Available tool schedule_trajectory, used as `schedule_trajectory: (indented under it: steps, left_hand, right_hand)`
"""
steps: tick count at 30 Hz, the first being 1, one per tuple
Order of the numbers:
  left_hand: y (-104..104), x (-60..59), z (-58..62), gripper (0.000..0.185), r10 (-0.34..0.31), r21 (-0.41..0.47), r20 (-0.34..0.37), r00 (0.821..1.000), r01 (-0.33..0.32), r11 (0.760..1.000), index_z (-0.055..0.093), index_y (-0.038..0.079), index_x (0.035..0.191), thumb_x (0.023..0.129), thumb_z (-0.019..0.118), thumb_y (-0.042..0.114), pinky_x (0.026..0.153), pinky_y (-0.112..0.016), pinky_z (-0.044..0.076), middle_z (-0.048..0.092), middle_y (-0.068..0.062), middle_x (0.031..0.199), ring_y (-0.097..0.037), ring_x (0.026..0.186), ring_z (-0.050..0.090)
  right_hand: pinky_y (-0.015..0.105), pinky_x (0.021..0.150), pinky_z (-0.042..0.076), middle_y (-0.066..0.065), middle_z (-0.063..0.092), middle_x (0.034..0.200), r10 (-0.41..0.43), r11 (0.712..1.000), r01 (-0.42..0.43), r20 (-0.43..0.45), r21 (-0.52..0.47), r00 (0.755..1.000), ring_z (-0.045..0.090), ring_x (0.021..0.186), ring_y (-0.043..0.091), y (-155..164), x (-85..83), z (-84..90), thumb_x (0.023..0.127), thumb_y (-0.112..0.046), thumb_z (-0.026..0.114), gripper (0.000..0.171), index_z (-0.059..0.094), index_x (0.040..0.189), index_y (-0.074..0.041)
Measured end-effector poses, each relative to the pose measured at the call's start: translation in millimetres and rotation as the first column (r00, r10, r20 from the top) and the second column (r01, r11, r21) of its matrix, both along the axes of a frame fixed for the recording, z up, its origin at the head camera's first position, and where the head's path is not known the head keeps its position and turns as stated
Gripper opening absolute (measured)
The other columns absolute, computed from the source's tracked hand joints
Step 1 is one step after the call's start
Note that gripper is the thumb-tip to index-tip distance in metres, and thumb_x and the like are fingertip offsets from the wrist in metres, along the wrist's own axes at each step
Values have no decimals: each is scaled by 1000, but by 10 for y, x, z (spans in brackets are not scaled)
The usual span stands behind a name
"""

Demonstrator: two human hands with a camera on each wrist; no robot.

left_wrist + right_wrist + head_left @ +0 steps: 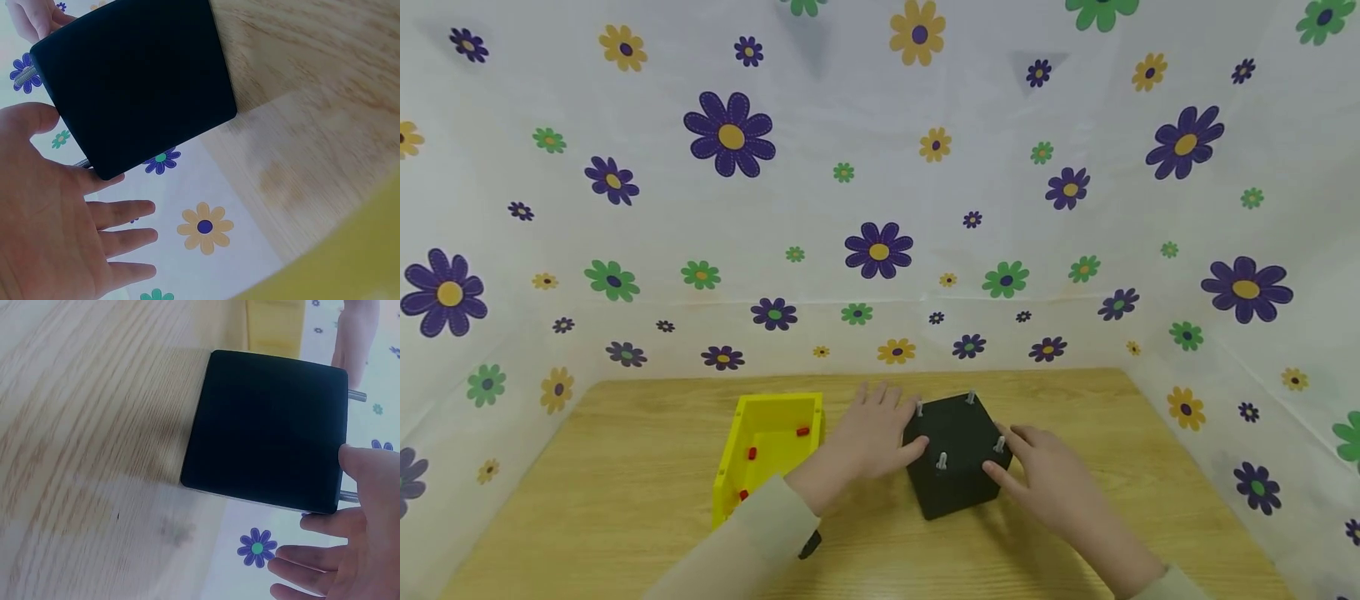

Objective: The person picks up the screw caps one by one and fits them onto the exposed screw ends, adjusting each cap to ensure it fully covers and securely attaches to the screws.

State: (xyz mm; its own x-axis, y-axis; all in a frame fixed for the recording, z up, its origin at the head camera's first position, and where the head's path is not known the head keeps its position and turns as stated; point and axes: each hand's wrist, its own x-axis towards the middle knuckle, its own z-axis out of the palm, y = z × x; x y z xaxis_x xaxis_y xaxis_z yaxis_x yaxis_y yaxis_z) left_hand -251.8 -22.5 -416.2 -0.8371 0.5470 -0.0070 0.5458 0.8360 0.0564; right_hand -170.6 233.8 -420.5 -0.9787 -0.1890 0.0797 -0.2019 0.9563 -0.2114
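Observation:
A black box (958, 450) stands on the wooden table, with several upright metal pegs (942, 460) on its top. My left hand (874, 433) is at the box's left side. Its thumb touches the top edge and its index finger the corner, while the other fingers stretch out straight past the box, as the left wrist view shows. On the opposite side is my right hand (1048, 475). In the right wrist view its thumb (353, 461) touches the top edge and its index finger lies by the corner; the other fingers are spread, apart from the box.
Left of the box sits a yellow tray (730, 450), partly behind my left forearm, with several small red pieces (802, 432) in it. A small black thing (810, 544) shows under the left sleeve. A white flowered cloth (880, 183) surrounds the wooden table (587, 500) at back and sides.

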Motion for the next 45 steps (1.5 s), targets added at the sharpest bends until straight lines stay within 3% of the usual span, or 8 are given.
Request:
schedule_trajectory:
  steps: [19,30,45]
  left_hand:
    - [-215,6,-6,69,10,62,35,999,-12,998,45,16,161,104,50,53,132,-63,23,42,-15,169,-41,159,35]
    - [-316,12,-10,68,32,45,29,999,-33,998,45,19,162,103,49,53,132,-64,23,43,-15,168,-41,158,35]
    - [-449,28,31,66,9,84,35,999,-12,996,46,17,161,104,49,49,131,-66,23,44,-17,167,-44,157,35]
  right_hand:
    - [58,114,50,22,62,147,44,999,-44,-13,30,999,60,136,42,-199,70,-8,103,-48,66,69,53,154,-3]
    - [56,113,52,20,64,143,59,998,-58,-27,22,998,61,134,40,-317,121,-10,105,-43,66,63,55,152,-3]
    - [52,111,55,18,66,139,65,998,-63,-48,30,997,63,131,36,-428,127,-37,105,-43,66,62,57,150,-2]
